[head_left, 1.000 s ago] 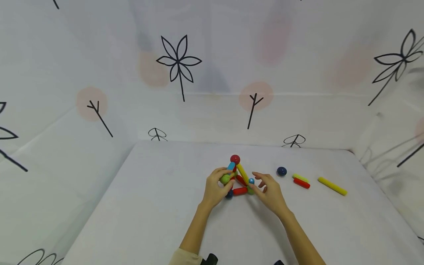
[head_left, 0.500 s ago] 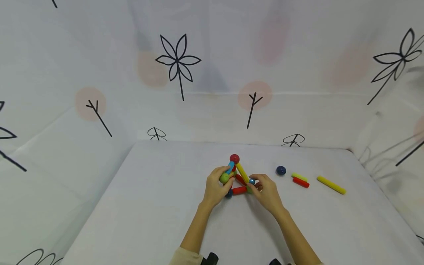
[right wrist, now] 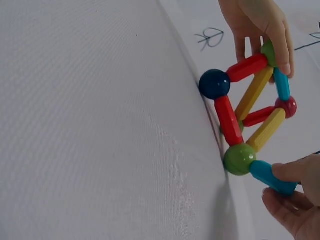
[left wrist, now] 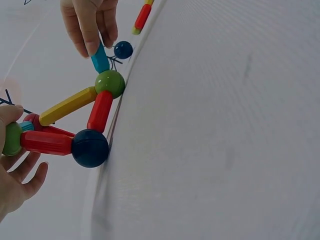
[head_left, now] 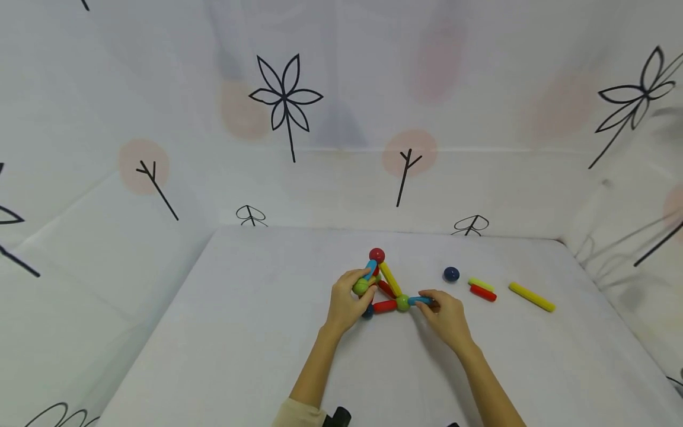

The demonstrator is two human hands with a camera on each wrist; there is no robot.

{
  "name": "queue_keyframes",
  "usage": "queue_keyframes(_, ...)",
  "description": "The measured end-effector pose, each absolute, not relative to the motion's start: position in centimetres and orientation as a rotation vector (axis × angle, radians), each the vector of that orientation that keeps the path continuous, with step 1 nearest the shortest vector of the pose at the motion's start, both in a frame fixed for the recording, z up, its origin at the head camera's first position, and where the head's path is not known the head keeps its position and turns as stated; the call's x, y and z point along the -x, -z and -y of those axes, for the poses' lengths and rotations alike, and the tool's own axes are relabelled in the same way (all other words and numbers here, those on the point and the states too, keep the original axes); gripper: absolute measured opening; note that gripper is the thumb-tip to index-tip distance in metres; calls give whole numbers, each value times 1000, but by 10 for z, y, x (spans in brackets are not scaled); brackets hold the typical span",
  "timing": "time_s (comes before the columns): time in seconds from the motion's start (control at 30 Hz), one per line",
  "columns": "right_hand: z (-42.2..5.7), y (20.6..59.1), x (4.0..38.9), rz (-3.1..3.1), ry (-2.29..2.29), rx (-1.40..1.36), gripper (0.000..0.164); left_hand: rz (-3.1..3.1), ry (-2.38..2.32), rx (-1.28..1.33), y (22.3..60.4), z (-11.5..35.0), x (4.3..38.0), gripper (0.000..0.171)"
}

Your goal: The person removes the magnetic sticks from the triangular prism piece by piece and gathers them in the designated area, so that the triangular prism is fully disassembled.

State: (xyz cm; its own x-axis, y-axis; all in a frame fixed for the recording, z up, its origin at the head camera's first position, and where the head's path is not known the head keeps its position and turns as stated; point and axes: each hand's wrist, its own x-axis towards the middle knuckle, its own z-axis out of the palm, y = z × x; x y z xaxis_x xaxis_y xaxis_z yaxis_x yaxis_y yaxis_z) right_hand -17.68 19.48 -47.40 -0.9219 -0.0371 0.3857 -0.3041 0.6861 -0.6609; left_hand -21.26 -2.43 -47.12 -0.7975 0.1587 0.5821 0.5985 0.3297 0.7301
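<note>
A toy frame of rods and balls is between my hands. My left hand point(head_left: 345, 301) grips it at the left green ball point(head_left: 360, 287), fingers also at a blue rod point(head_left: 370, 268) that runs up to the red ball point(head_left: 376, 255). My right hand point(head_left: 446, 317) pinches another blue rod point(right wrist: 272, 177) between thumb and fingers. One end of that rod meets the right green ball point(right wrist: 240, 159). A yellow rod point(head_left: 391, 279) and a red rod point(left wrist: 100, 111) join this ball too. The dark blue ball point(left wrist: 90, 148) forms the near corner. My left fingers partly cover the frame's left side.
Right of the frame, a loose dark blue ball point(head_left: 451, 274) lies on the white table point(head_left: 256, 332). Beyond it are a short lime rod point(head_left: 481, 284), a short red rod point(head_left: 482, 292) and a longer yellow rod point(head_left: 532, 297). A patterned cloth wall point(head_left: 341, 190) stands behind.
My right hand has moved slightly right and down. The blue rod, earlier seen end-on above the right green ball, now points out to the right from it. My left hand keeps its hold.
</note>
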Motion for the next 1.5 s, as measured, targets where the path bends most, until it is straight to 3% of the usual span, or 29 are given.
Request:
queue_keyframes(0.8, -205, 478, 179, 2876, -1037, 53, 25, 2186, 1483, 665, 474, 26, 212, 35)
queue_keyframes(0.97, -211, 479, 176, 2994, -962, -56, 29, 2182, 1477, 669, 473, 26, 212, 35)
queue_keyframes(1.13, -224, 476, 176, 2968, -912, -180, 27, 2181, 1478, 672, 472, 26, 212, 35)
queue_keyframes(1.5, -273, 486, 179, 2767, -871, 88, 26, 2180, 1484, 666, 473, 26, 212, 35)
